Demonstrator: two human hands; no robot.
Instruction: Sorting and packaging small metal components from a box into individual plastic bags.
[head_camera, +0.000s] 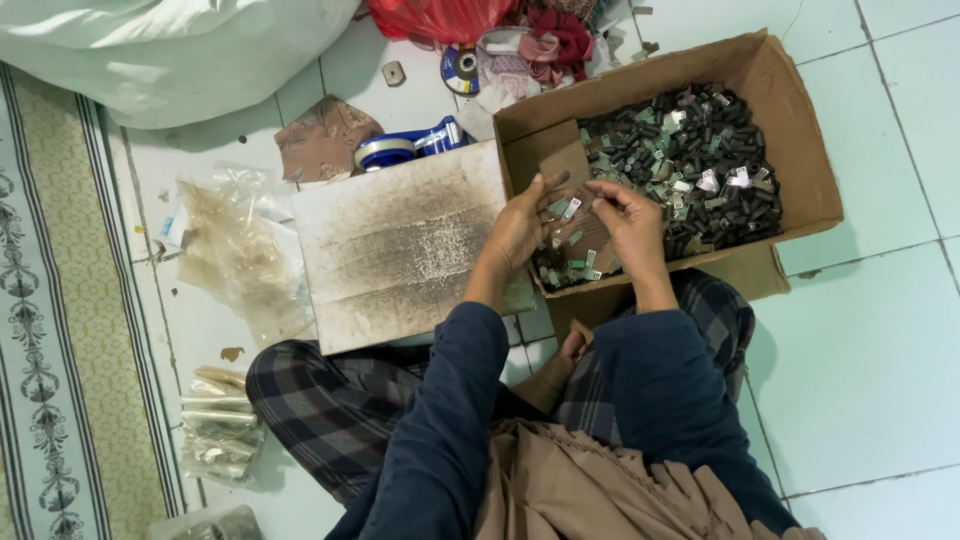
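Small metal piece pinched between both hands' fingertips above box.

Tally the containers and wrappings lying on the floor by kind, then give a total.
Cardboard box: 1
Clear plastic bags: 2
Red plastic bag: 1
Large pale sack: 1
Total: 5

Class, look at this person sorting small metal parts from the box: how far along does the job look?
Done: nothing sorted shows; the board beside the box carries no parts. In hand: both hands are over the box's near end, the left hand cupping a few small parts, the right hand picking at them. Left: a large heap fills the box, so most of it seems to remain.
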